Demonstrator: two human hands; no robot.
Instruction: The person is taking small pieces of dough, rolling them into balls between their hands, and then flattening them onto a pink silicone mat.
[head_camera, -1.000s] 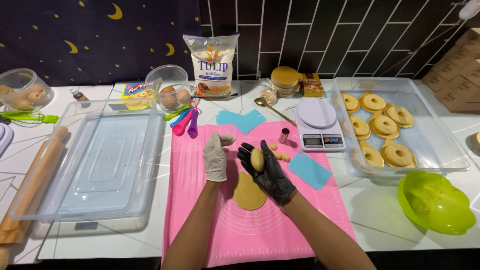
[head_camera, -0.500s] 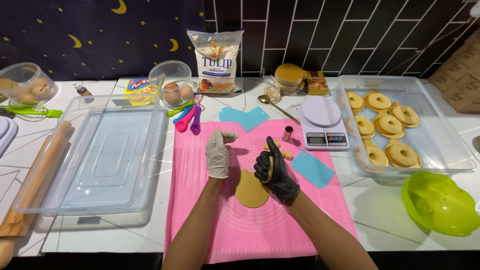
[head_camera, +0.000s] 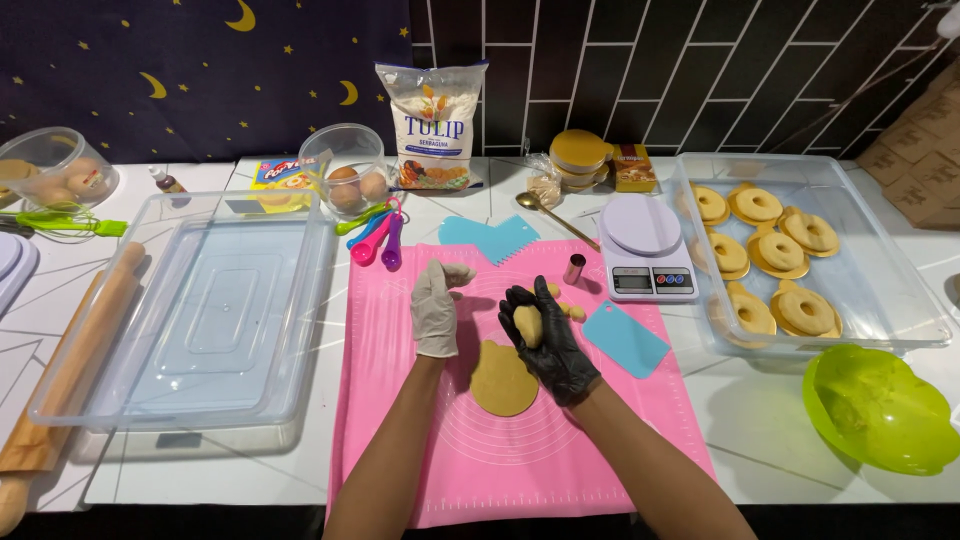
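A: Head camera looks down on a pink silicone mat (head_camera: 480, 470) on a white table (head_camera: 760, 440). What do the hands do?

B: The right hand (head_camera: 548, 335), in a black glove, is cupped around a small ball of dough (head_camera: 527, 324); the fingers close partly on it, the ball rests in the palm. The left hand (head_camera: 436, 305), in a white glove, is just beside it, not touching. Its fingers are curled loosely, and I cannot tell if it holds something.

A: And below the hands?

B: A flat round dough disc (head_camera: 500, 382) lies on the mat, partly under the right wrist. Some small dough pieces (head_camera: 572, 311) lie just behind the right hand, near a small metal cutter (head_camera: 575, 269).

A: What is around?

B: On the right a kitchen scale (head_camera: 645, 250), then a clear tray (head_camera: 900, 300) with ring-shaped pastries (head_camera: 782, 250), and a green bowl (head_camera: 880, 410). A blue scraper (head_camera: 625, 338) lies on the mat edge. On the left an upturned clear container (head_camera: 190, 310) and a wooden rolling pin (head_camera: 80, 350). At the back a flour bag (head_camera: 434, 125) stands against the wall.
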